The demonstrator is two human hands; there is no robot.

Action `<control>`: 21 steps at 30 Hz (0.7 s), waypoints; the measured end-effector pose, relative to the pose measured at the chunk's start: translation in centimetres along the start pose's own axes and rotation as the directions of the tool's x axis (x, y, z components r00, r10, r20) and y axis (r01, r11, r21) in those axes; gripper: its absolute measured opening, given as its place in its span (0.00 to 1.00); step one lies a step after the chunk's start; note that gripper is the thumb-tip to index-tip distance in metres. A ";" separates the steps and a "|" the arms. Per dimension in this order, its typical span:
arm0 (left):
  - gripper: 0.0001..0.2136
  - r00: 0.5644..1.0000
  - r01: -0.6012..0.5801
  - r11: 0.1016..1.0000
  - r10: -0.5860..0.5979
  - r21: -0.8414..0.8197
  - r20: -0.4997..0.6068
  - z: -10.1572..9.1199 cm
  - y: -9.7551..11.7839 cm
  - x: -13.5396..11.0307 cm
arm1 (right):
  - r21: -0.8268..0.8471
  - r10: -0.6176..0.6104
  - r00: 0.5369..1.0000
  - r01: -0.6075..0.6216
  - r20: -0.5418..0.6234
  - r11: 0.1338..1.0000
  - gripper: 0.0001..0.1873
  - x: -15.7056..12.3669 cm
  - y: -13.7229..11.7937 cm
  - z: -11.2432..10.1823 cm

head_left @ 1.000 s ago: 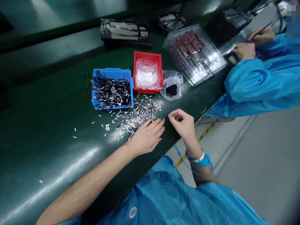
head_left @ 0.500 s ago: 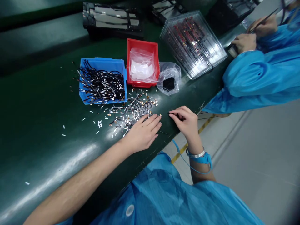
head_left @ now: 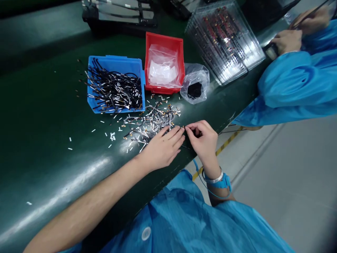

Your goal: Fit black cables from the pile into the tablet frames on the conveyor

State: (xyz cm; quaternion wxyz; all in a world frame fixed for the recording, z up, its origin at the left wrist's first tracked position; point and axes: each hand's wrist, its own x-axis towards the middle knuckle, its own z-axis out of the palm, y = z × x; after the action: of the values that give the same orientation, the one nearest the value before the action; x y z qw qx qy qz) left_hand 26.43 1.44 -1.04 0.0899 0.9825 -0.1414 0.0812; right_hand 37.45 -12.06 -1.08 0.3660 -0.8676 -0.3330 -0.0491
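On the dark green, glossy worktop point(head_left: 47, 119), a loose pile of thin grey-and-black cables with silvery strips and small gold-coloured ends point(head_left: 155, 121) lies just off the near right corner of the blue rectangular plastic bin point(head_left: 116, 60). More black cables with white strips point(head_left: 118, 89) fill that bin, some poking over its left rim.

The left hand point(head_left: 164, 147) lies palm down across the pile's near edge, on the wearer's side of the blue bin and to its right. Its fingers are stretched out; what its grip holds, if anything, is hidden beneath. The right hand point(head_left: 202, 138), farther right of the bin, has its grip closed, thumb and forefinger pinched together beside the left fingertips; anything between them is too small to tell.

Right of the blue bin stands a red plastic bin point(head_left: 178, 49) holding clear bags, then a clear plastic bag with black contents point(head_left: 195, 89). Small white slips point(head_left: 112, 136) are scattered below the blue bin.
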 end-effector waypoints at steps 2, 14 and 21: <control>0.20 1.000 0.003 1.000 -0.002 -0.011 0.009 0.0 0.0 0.0 | -0.001 0.009 1.000 -0.009 -0.019 1.000 0.06 0.0 -0.1 0.0; 0.18 0.999 -0.010 1.000 0.010 -0.009 -0.044 0.3 0.1 -0.2 | -0.030 0.008 1.000 -0.007 0.014 1.000 0.06 -0.2 -0.4 0.1; 0.19 1.000 -0.013 1.000 0.012 -0.026 -0.013 0.4 0.1 -0.2 | -0.147 -0.174 0.985 0.172 -0.005 0.974 0.09 -0.8 0.2 0.4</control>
State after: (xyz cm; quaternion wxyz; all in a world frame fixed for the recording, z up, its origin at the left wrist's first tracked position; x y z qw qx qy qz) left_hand 26.31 1.34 -1.48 0.1030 0.9798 -0.1479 0.0862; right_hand 36.88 -12.34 -1.72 0.2990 -0.8593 -0.3994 -0.1128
